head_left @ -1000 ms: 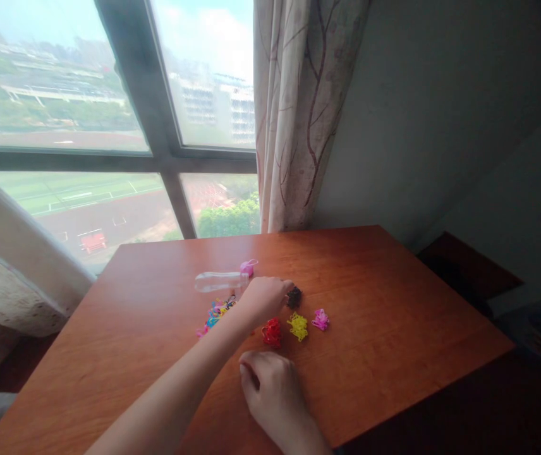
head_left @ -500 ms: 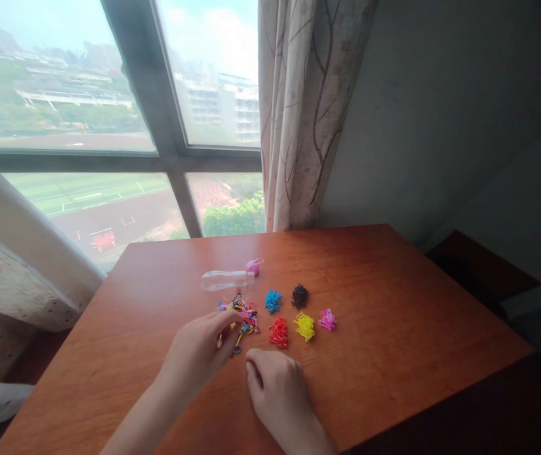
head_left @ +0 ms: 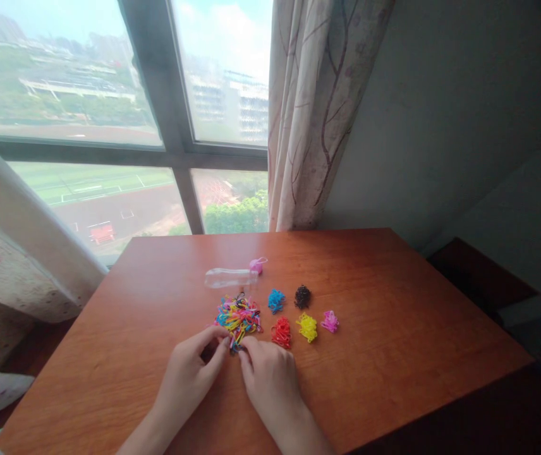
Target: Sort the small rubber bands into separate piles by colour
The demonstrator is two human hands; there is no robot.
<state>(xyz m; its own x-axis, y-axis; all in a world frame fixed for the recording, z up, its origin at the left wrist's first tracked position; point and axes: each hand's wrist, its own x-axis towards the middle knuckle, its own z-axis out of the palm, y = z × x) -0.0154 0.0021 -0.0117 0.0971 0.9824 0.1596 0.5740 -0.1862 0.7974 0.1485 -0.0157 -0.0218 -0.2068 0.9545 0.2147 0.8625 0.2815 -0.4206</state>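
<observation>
A mixed pile of small coloured loops [head_left: 239, 314], thin and elongated, lies in front of my hands. My left hand [head_left: 194, 366] is at its near left side, thumb and forefinger drawn together in a pinch; what they hold is too small to make out. Beside it, my right hand [head_left: 273, 376] is closed, fingertips at the pile's near edge. A small dark loop [head_left: 234, 349] shows between the two hands, by the right fingertips. To the right sit single-colour heaps: red loops [head_left: 280, 333], yellow loops [head_left: 307, 327], blue loops [head_left: 276, 301], black loops [head_left: 303, 296] and pink loops [head_left: 330, 321].
Behind the pile a clear plastic bottle [head_left: 230, 278] lies on its side, a pink cap [head_left: 256, 266] with a loop at its right end. The brown wooden table [head_left: 394, 354] reaches to the window [head_left: 176, 157] and a patterned curtain [head_left: 299, 114].
My left hand has drawn back from over the mixed pile toward me, uncovering it. My right hand has shifted slightly up and left, so the fingertips of both hands are closer together.
</observation>
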